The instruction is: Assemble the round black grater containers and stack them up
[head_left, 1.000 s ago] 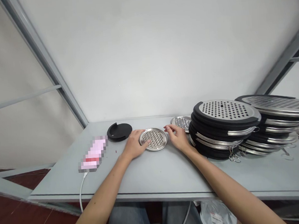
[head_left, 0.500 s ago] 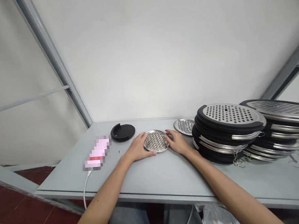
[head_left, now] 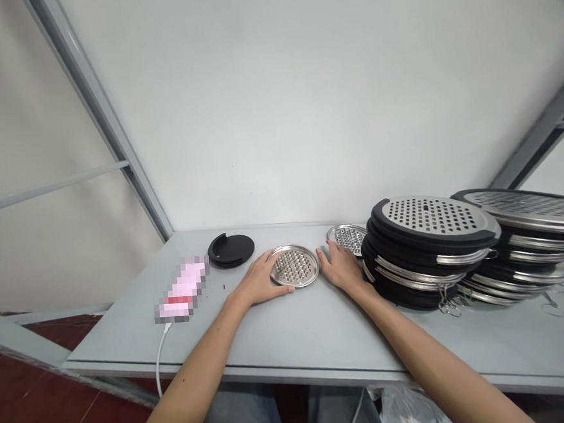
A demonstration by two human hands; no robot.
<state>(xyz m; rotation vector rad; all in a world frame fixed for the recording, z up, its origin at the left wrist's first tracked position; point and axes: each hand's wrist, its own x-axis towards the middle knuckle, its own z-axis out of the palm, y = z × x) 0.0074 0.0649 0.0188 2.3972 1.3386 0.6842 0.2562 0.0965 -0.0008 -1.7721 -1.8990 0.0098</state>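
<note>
Head view: your left grip [head_left: 260, 280] cups the grater disc [head_left: 295, 267] at nine o'clock, clamping unclear; right grip [head_left: 342, 268] parted at three; touch edges only.

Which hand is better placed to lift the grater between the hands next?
Probably the left hand: its thumb and fingers bracket the grater from the left, while the right hand is only beside it.

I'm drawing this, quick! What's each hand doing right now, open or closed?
Left hand: open, curved around the left edge of the front grater.
Right hand: open, beside that grater's right edge, nothing seen in it.
</note>
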